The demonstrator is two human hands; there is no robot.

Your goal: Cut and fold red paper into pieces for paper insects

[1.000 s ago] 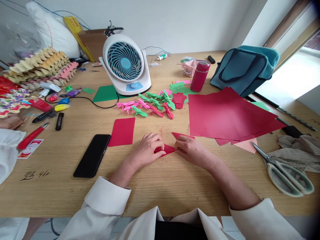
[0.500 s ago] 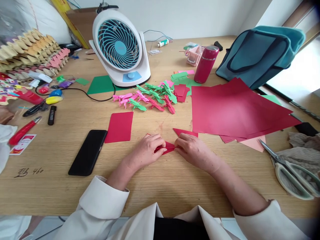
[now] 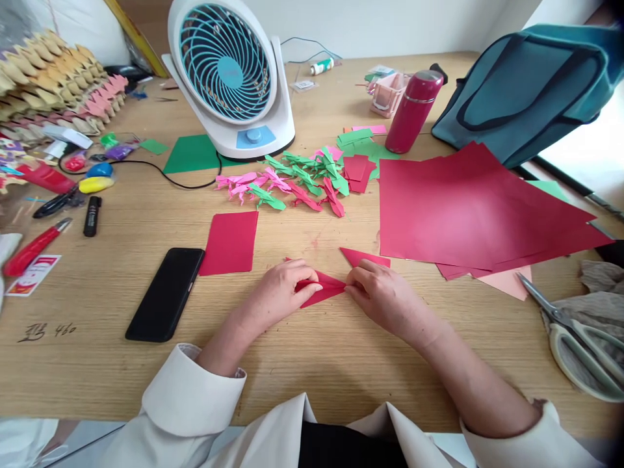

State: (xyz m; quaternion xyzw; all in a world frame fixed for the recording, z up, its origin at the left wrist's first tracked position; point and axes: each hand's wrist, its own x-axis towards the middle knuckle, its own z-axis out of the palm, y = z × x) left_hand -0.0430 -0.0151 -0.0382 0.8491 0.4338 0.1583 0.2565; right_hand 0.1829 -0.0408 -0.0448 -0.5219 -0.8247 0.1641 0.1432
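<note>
A small folded piece of red paper (image 3: 322, 288) lies on the wooden table (image 3: 312, 364) between my hands. My left hand (image 3: 279, 294) presses its fingers together on the paper's left end. My right hand (image 3: 383, 296) pinches the paper's right tip. A red paper triangle (image 3: 364, 257) lies just beyond my right hand. A red rectangle of paper (image 3: 229, 242) and a black phone (image 3: 166, 294) lie to the left of my left hand.
Large red sheets (image 3: 468, 208) spread at the right, scissors (image 3: 570, 331) near the right edge. Folded pink, green and red paper shapes (image 3: 292, 185) lie ahead, before a fan (image 3: 229, 71), a red bottle (image 3: 414, 110) and a teal bag (image 3: 526, 84). Pens and a red cutter (image 3: 32, 247) lie left.
The view has tilted down and closer. More of the red folded paper shows between my hands; both hands stay on it in about the same place.
</note>
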